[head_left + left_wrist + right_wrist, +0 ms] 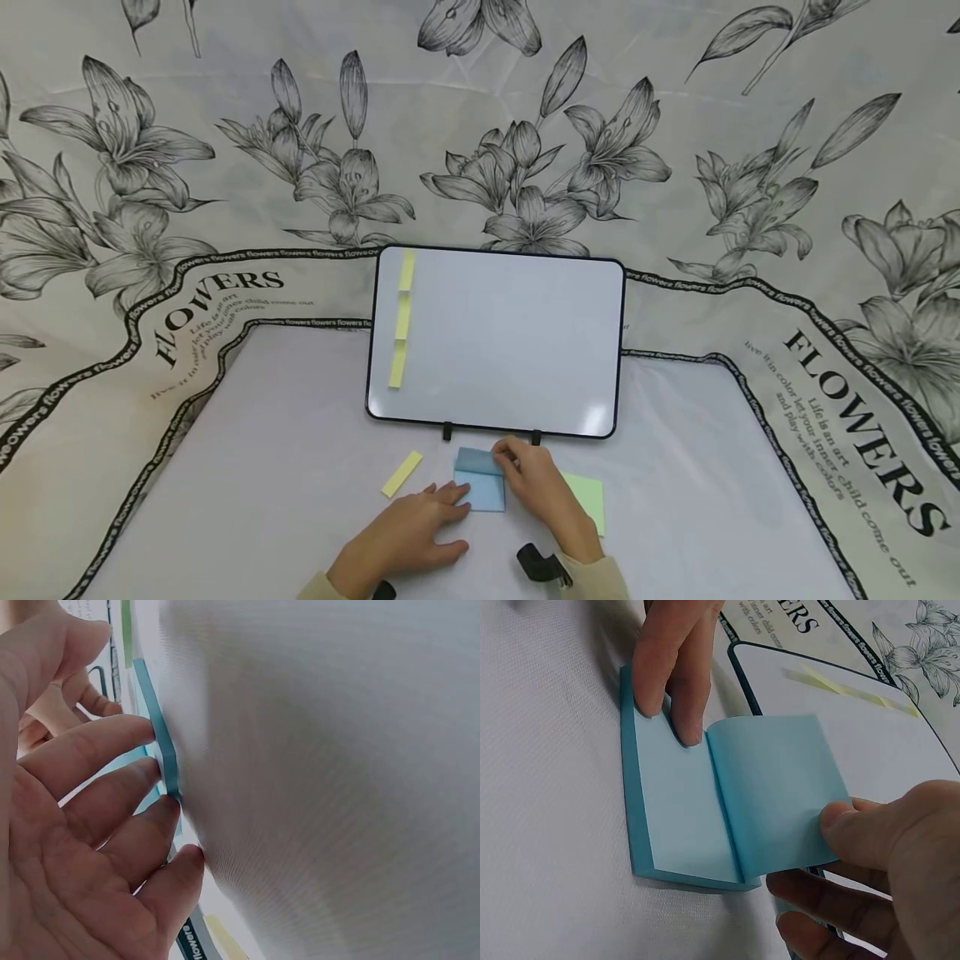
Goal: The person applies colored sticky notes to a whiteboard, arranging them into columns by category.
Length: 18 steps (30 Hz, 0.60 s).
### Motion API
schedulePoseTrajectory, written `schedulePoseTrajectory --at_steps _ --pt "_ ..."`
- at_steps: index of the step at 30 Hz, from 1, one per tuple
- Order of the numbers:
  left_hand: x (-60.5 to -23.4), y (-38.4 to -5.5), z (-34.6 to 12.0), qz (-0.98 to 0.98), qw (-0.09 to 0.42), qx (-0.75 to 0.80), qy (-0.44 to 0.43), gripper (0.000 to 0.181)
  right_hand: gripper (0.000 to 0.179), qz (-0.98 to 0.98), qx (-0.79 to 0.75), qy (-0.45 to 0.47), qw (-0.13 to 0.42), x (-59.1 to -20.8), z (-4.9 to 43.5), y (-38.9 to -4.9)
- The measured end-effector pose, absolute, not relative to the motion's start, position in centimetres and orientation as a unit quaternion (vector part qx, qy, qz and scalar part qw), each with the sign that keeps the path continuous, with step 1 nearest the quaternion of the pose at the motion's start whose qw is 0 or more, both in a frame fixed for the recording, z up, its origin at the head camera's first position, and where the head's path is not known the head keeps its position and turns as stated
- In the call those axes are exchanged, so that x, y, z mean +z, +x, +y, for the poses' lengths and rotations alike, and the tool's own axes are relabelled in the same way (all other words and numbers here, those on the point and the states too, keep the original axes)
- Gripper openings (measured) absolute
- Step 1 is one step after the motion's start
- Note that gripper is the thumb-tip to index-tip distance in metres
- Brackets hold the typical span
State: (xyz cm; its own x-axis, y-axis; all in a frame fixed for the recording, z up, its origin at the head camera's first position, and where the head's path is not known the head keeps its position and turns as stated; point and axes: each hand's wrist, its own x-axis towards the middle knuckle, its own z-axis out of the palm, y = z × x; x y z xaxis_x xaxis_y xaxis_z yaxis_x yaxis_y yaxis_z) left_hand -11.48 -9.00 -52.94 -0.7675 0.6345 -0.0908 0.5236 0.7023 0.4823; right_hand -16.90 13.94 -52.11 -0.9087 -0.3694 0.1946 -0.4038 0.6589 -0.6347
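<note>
1. Two bare hands work at a blue sticky-note pad (686,817), which lies on the white cloth (285,467) just in front of a black-framed whiteboard (510,342).
2. The left hand (411,529) has its fingers spread and fairly straight, fingertips resting on the pad – probably to keep it from sliding while its sheet is bent back.
3. The right hand (534,485) pinches the free edge of the top blue sheet (780,795) between thumb and fingers; the sheet curves up from the pad's far edge, where it seems to be stuck. Gripping away from that edge likely gives leverage.
4. Three yellow paper strips (403,318) run in a column down the whiteboard's left side, presumably held by their own adhesive. Another loose yellow strip (402,474) lies left of the pad, and a green sheet or pad (591,500) lies partly behind the right wrist.
5. On the patterned fabric (517,83), "FLOWERS" reads large on both sides, with "Life is an art" and "and play with colors" beneath – and "flowers" repeats along the black borders. No brand is legible on the pad or whiteboard.
</note>
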Motion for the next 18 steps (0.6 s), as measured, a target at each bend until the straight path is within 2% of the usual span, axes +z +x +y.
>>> schedulePoseTrajectory --at_steps 5,18 --pt "-53.14 -11.49 -9.13 0.915 0.121 0.207 0.325 0.050 0.015 -0.918 0.330 0.218 0.031 -51.97 13.86 -17.34" --pt "-53.06 -11.78 -9.01 0.918 0.124 0.190 0.326 0.048 0.008 -0.917 0.324 0.230 0.017 -51.24 13.68 -17.59"
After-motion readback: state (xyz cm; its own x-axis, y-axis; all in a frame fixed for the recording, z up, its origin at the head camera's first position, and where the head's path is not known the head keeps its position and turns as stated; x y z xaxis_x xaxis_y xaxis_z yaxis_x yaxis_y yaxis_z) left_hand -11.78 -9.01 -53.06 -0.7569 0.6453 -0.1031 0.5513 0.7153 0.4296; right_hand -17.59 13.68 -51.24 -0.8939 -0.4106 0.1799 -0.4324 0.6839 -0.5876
